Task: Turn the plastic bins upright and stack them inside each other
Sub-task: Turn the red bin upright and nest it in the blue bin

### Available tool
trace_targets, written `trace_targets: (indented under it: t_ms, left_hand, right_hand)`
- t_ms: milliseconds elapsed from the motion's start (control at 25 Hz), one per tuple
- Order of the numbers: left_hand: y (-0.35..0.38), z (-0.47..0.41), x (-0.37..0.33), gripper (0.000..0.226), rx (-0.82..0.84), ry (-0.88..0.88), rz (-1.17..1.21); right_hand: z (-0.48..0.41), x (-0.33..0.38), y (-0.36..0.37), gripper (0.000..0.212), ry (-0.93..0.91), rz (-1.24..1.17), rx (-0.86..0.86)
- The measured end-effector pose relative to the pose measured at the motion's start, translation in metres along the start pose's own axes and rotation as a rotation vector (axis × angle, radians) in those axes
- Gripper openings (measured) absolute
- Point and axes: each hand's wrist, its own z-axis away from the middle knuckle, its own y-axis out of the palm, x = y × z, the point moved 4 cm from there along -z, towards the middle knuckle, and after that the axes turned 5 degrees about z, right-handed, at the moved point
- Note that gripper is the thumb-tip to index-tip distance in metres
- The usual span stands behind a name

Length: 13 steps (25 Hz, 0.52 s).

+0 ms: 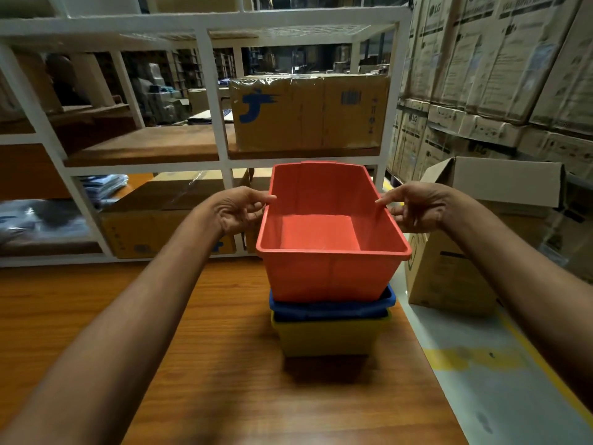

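Note:
A red plastic bin [330, 271] stands upright with its bottom sunk into a blue bin [333, 305], which sits nested in a yellow bin [330, 338] on the wooden table [160, 332]. Only the rims and a strip of wall of the blue bin show. My left hand [239, 210] pinches the red bin's left rim, thumb on the inside edge. On the right rim, my right hand [414, 207] grips the same way, its fingers curled under the outside lip. The red bin is empty inside.
A white metal rack [211, 91] with cardboard boxes [308, 114] stands just behind the table. An open cardboard carton [465, 239] sits on the floor at the right, with stacked cartons [500, 65] behind it. The table's right edge runs close beside the bins.

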Motion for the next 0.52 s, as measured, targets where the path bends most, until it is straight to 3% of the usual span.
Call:
trace_targets:
  t_ms: [280,520]
  left_hand:
    - [-0.008,-0.018,0.031,0.036,-0.089,-0.071,-0.028]
    - [-0.012,-0.021,0.048,0.029,-0.104,-0.095,-0.037]
  right_hand:
    - [-0.009,-0.018,0.003,0.059,0.068,0.007,-0.060]
    - [-0.021,-0.041,0.005,0.035,0.094,-0.008,-0.110]
